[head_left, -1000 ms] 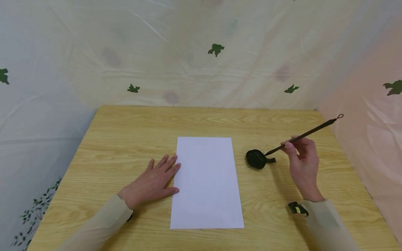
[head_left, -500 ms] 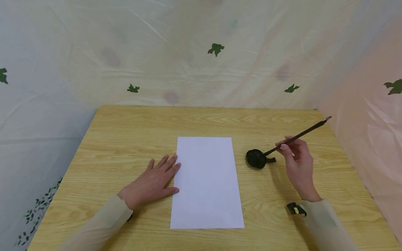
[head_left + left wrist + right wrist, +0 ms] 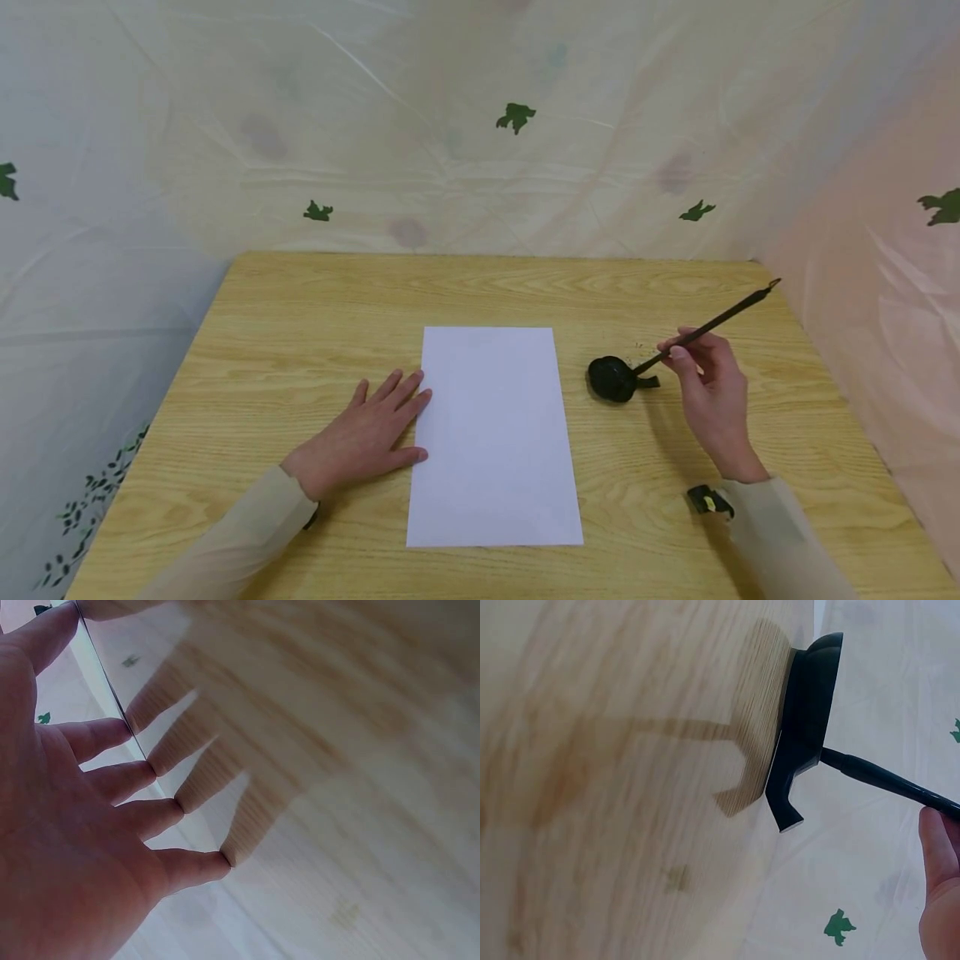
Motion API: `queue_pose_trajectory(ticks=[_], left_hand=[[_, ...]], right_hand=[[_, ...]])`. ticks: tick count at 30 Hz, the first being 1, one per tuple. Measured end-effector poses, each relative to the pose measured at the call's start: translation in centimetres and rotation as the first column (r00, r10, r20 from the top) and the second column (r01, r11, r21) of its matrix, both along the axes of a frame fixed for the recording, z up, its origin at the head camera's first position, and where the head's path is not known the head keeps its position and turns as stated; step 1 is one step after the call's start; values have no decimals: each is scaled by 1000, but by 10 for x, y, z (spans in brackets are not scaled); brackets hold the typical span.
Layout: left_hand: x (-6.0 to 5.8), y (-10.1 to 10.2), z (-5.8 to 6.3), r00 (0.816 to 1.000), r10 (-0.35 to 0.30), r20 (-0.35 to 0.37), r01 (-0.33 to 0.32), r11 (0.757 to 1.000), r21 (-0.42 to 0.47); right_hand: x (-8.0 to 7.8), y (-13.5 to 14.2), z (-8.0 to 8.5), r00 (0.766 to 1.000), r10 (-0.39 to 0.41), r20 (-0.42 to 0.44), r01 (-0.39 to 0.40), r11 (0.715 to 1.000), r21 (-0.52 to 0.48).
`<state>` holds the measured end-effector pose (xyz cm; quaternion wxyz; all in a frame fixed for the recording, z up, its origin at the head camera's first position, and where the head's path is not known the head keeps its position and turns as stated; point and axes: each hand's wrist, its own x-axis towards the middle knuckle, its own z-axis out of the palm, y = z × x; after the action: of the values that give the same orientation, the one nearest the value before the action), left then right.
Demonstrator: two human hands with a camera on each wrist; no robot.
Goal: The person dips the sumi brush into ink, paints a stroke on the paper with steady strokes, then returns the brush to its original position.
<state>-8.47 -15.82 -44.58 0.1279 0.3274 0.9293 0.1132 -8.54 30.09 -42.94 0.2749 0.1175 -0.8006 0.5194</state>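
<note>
My right hand [image 3: 716, 400] pinches a dark ink brush [image 3: 722, 320] by its handle, the looped end slanting up to the right. The brush's lower end is at a small black ink dish [image 3: 611, 380], its tip hidden by the rim. In the right wrist view the brush [image 3: 885, 778] meets the rim of the dish [image 3: 806, 701], which has a short curved handle. My left hand [image 3: 363, 437] lies with fingers spread, their tips on the left edge of a white sheet of paper [image 3: 491, 442]. The left wrist view shows the fingertips of that hand [image 3: 82, 802] touching down.
The wooden table [image 3: 300, 308] carries the paper in the middle and the dish to its right. Small dark specks lie just behind the dish. Pale cloth [image 3: 450, 167] with green leaf shapes hangs behind and at both sides.
My right hand has shifted a little left with the brush, mostly in the first half second, and the brush's looped end has swung left. The left hand, paper and dish stay in place.
</note>
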Motion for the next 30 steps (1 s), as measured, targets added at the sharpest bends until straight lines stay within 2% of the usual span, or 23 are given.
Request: queue_pose_trajectory(ticks=[12, 18, 30], left_hand=[[0, 0, 1, 1000, 1, 1, -1, 1000, -1], [0, 0, 1, 1000, -2, 7, 2, 1000, 2], [0, -1, 2, 1000, -4, 6, 4, 1000, 5]], right_hand=[[3, 2, 6, 1000, -19, -5, 20, 999, 42], [4, 2, 9, 1000, -10, -18, 11, 1000, 29], [3, -6, 5, 999, -20, -41, 22, 999, 42]])
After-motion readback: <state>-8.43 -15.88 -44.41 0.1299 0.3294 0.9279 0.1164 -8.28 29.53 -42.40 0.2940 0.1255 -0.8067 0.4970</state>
